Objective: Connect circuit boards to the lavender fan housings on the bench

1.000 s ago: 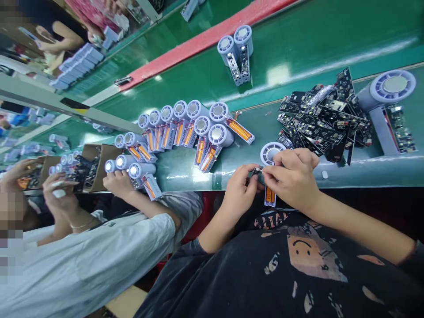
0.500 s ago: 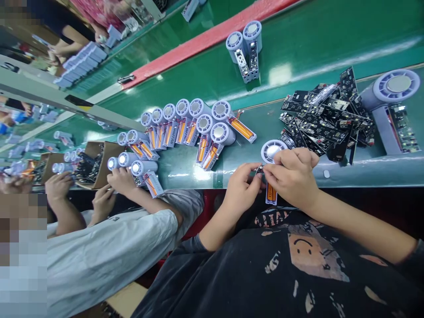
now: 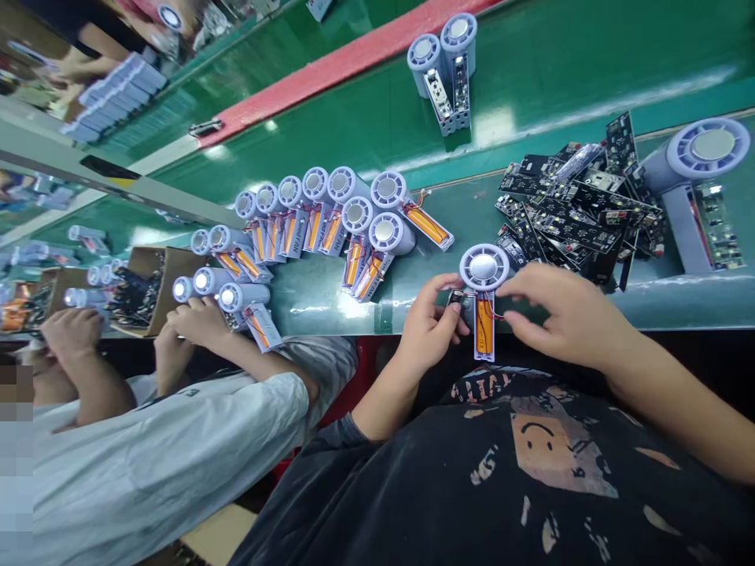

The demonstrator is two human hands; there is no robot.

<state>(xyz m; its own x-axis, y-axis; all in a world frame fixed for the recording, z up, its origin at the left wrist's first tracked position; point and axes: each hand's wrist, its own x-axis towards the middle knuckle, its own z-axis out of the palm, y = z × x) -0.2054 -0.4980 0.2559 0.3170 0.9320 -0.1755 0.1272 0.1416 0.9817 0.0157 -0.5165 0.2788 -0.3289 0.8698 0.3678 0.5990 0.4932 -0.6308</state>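
A lavender fan-like unit (image 3: 484, 267) with a round slotted head lies at the bench's front edge, directly before me. Its open handle (image 3: 484, 334) points toward me and shows an orange battery (image 3: 484, 318) with thin red wires. To its left, my left hand (image 3: 429, 324) pinches a small black circuit board (image 3: 454, 297) between thumb and fingers, close beside the handle. My right hand (image 3: 557, 314) is on the other side, thumb and forefinger apart, near a loose red wire (image 3: 499, 316). Whether the thumb touches that wire I cannot tell.
Black circuit boards (image 3: 581, 208) are heaped behind my right hand. A larger-looking lavender unit (image 3: 701, 169) stands at the right. Several more units (image 3: 330, 200) stand in rows at the left. Two units (image 3: 442, 71) are farther back. A co-worker's hands (image 3: 197, 322) work at the left, by a cardboard box (image 3: 168, 291).
My right hand has drawn back to the right from my left hand, and its fingers have parted. The handle with the battery now shows between the hands. The view has shifted slightly.
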